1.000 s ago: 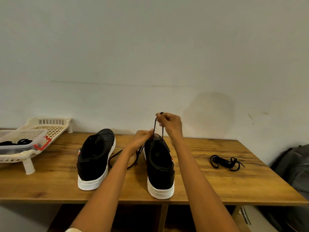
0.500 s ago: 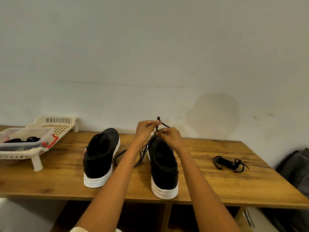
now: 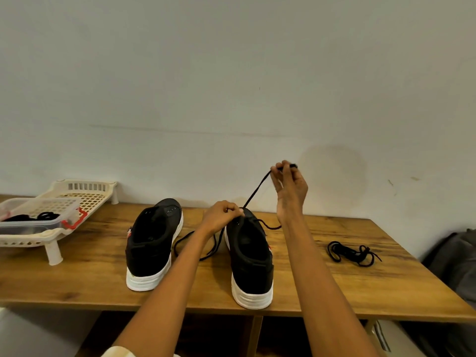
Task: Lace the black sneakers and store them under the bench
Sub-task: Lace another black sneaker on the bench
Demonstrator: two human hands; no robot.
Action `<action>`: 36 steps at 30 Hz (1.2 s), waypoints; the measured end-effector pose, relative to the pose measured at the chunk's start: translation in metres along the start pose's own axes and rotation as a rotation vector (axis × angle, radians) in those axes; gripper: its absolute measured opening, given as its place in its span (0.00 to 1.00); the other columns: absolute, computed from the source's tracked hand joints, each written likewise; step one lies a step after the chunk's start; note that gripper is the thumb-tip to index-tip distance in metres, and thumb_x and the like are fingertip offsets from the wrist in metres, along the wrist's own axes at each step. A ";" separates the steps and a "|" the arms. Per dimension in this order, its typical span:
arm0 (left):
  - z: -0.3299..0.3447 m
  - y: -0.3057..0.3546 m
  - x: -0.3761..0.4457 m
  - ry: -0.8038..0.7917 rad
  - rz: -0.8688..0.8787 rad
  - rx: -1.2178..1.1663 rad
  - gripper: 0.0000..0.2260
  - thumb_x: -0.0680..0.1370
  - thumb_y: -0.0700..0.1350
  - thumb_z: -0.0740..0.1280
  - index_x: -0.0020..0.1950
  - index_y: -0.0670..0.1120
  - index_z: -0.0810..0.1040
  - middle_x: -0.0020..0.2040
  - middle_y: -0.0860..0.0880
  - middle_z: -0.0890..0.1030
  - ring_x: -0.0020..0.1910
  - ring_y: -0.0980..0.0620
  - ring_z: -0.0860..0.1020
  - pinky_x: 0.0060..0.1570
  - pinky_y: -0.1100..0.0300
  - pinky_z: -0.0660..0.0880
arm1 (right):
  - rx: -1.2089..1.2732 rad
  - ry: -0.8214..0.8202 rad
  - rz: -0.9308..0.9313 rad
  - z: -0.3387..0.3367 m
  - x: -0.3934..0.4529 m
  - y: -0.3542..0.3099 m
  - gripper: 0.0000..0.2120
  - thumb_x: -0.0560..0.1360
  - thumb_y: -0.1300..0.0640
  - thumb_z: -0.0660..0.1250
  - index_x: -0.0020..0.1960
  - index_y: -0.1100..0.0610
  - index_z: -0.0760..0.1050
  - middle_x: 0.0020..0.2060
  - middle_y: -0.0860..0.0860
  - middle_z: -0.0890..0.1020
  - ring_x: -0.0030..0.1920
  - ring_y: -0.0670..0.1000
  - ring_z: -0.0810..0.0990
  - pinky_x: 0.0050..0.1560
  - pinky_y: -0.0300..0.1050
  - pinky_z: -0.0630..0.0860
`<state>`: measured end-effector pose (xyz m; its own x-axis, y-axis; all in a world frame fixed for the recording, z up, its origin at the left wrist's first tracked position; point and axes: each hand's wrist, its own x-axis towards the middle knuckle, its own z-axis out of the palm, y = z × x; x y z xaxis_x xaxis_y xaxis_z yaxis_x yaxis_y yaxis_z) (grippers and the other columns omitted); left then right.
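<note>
Two black sneakers with white soles stand heel-toward-me on the wooden bench (image 3: 77,274). The left sneaker (image 3: 152,243) has no lace in it. My left hand (image 3: 221,215) pinches at the eyelets near the toe of the right sneaker (image 3: 251,261). My right hand (image 3: 289,186) is raised above and to the right of that shoe, pinching the end of a black lace (image 3: 255,189) that runs taut down to the eyelets. The lace's other end trails loose on the bench between the shoes. A second black lace (image 3: 353,252) lies bundled to the right.
A cream plastic rack (image 3: 51,228) at the left holds a clear box (image 3: 38,217) with dark cords inside. A grey bag (image 3: 453,266) sits past the bench's right end. A plain wall runs behind. Dark space opens under the bench.
My right hand has risen up and to the right from the shoe, drawing the lace taut through the eyelets. My left hand has dropped onto the shoe's front.
</note>
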<state>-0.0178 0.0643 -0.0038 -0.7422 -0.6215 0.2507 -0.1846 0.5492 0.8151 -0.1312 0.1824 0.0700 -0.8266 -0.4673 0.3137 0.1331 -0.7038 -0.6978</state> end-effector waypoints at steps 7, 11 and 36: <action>-0.009 0.029 0.011 0.221 0.048 -0.237 0.09 0.80 0.44 0.63 0.43 0.45 0.80 0.43 0.50 0.80 0.43 0.54 0.76 0.44 0.62 0.74 | -0.965 -0.277 0.327 -0.031 -0.010 0.042 0.11 0.76 0.64 0.66 0.57 0.65 0.79 0.46 0.55 0.82 0.41 0.48 0.80 0.51 0.44 0.78; 0.000 0.007 0.008 0.137 -0.040 -0.065 0.08 0.79 0.46 0.65 0.45 0.45 0.82 0.43 0.50 0.81 0.45 0.51 0.78 0.51 0.52 0.75 | -1.390 -0.521 0.286 -0.023 -0.011 0.039 0.13 0.75 0.65 0.63 0.58 0.61 0.79 0.50 0.54 0.82 0.51 0.52 0.79 0.51 0.42 0.73; 0.020 0.044 0.009 -0.086 -0.134 0.670 0.07 0.74 0.38 0.62 0.46 0.36 0.76 0.49 0.35 0.77 0.51 0.38 0.78 0.47 0.47 0.76 | -1.468 -0.040 0.272 -0.080 0.010 0.046 0.10 0.80 0.58 0.59 0.46 0.64 0.75 0.44 0.61 0.78 0.48 0.59 0.78 0.40 0.45 0.69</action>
<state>-0.0454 0.0946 0.0235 -0.7289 -0.6764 0.1052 -0.6159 0.7151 0.3306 -0.1775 0.1883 -0.0104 -0.8492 -0.5233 0.0712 -0.3980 0.5456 -0.7375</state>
